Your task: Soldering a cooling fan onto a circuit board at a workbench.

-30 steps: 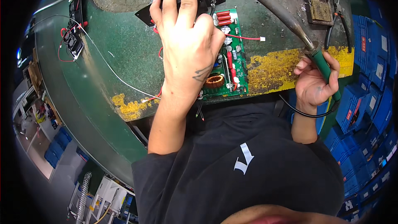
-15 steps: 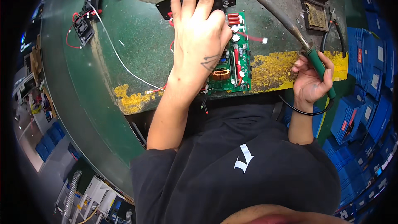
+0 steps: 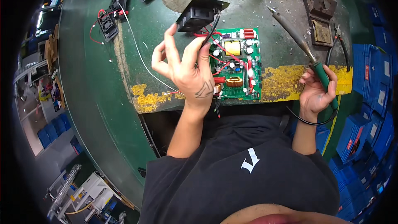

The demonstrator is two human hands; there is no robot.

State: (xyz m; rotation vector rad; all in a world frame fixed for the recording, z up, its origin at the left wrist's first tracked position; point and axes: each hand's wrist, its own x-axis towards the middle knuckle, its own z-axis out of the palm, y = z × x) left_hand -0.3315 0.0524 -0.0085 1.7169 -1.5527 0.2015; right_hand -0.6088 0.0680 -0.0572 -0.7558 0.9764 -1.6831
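My left hand (image 3: 186,70) pinches black wires (image 3: 214,28) between thumb and index finger. They run up to a black panel (image 3: 222,4) with a boxy black part on it, tilted beyond the hand. Another fingertip is at the panel's lower left corner; whether it bears weight I cannot tell. Just right of that hand lies a green circuit board (image 3: 255,74) with a yellow transformer, copper coils, capacitors and red wires. My right hand (image 3: 317,95) is closed round the green handle of a soldering iron (image 3: 297,36), whose tip points up and left, away from the board.
A soldering iron stand (image 3: 318,0) with a sponge tray is at the far right, beside pliers (image 3: 340,49). Small black fans (image 3: 108,27) with wires lie at the far left. A thin white cable (image 3: 139,54) crosses the bench. Blue crates (image 3: 365,74) are stacked right of it.
My left hand has come back from on top of the panel to the wires, and the panel now tilts up, uncovering more of the board. The right hand still holds the iron.
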